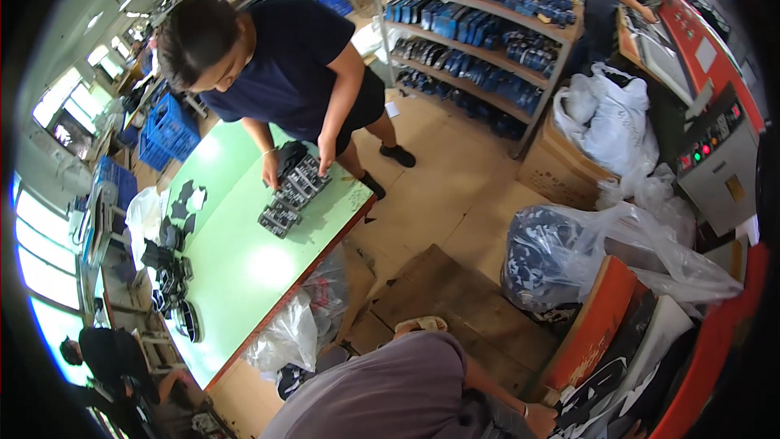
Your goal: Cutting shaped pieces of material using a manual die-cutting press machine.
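Observation:
My right hand (539,419) reaches out at the lower right, beside a pile of dark and pale sheet scraps (605,386). It touches or almost touches their near end; its fingers are too small and partly hidden to make out a grip. My left hand is out of sight behind my grey-sleeved body. A worn orange-red panel (591,327) stands along the near side of the scraps. Across the green-topped table (236,276), another person in a dark shirt holds a stack of black and grey patterned pieces (296,195) with both hands.
Black parts (171,284) lie along the table's left side. A clear plastic bag (544,256) of patterned material and a cardboard box (561,154) with white bags stand to the right. Behind is a shelf rack (479,53) with blue pieces. A control box (719,162) has lit buttons.

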{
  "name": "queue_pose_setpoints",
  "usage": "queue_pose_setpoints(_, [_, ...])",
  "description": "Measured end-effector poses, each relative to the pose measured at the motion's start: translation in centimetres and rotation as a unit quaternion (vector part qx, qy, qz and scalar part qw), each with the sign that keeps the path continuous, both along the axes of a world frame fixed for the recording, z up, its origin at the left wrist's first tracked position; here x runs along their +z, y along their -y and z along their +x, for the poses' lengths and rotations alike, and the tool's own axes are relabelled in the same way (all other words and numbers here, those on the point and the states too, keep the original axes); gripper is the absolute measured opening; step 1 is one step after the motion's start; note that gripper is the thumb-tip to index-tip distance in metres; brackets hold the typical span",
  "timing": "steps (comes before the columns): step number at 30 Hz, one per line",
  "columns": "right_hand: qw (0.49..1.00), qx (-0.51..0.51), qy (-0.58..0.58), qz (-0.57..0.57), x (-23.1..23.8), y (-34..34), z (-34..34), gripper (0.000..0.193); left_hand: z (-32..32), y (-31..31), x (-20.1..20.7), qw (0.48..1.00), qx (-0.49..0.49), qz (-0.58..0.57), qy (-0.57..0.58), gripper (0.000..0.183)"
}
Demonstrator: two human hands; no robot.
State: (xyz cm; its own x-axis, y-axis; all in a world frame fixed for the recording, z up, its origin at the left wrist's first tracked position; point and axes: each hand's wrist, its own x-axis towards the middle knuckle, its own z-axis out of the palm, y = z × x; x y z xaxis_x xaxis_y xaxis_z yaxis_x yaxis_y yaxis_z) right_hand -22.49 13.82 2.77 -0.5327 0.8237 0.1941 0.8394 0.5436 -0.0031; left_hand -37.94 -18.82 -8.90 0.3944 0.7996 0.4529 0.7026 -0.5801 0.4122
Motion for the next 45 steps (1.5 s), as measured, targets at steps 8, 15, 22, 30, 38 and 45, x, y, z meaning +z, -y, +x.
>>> queue_pose_setpoints(8, [0.958, -0.221, 0.175, 0.054, -1.6, -3.1, -1.4, 0.082, -2.5, 2.4, -1.5, 0.994, 0.042, -0.034, 0.091, 0.025])
queue_pose_setpoints(15, [0.936, -0.208, 0.223, -0.176, -2.6, -5.6, -2.1, 0.089, -0.7, -0.5, -3.7, 0.984, 0.064, -0.054, 0.155, 0.021])
queue_pose_setpoints(22, [0.94, -0.03, -0.177, -0.29, -1.2, 6.6, 1.7, 0.059, 0.0, 1.7, -3.5, 0.925, -0.045, -0.01, 0.378, 0.015])
queue_pose_setpoints(30, [0.8, -0.104, -0.466, -0.363, -0.7, 35.9, -10.4, 0.045, -11.4, 6.9, 4.2, 0.734, -0.114, -0.298, 0.6, 0.087])
queue_pose_setpoints(38, [0.872, -0.137, -0.425, -0.2, -1.3, 42.2, -8.7, 0.041, -8.7, 5.0, 6.1, 0.629, -0.215, -0.507, 0.549, 0.074])
queue_pose_setpoints(45, [0.802, -0.254, -0.499, -0.207, -3.2, 47.2, -3.3, 0.05, -4.2, 5.0, 3.8, 0.711, -0.247, -0.555, 0.355, 0.056])
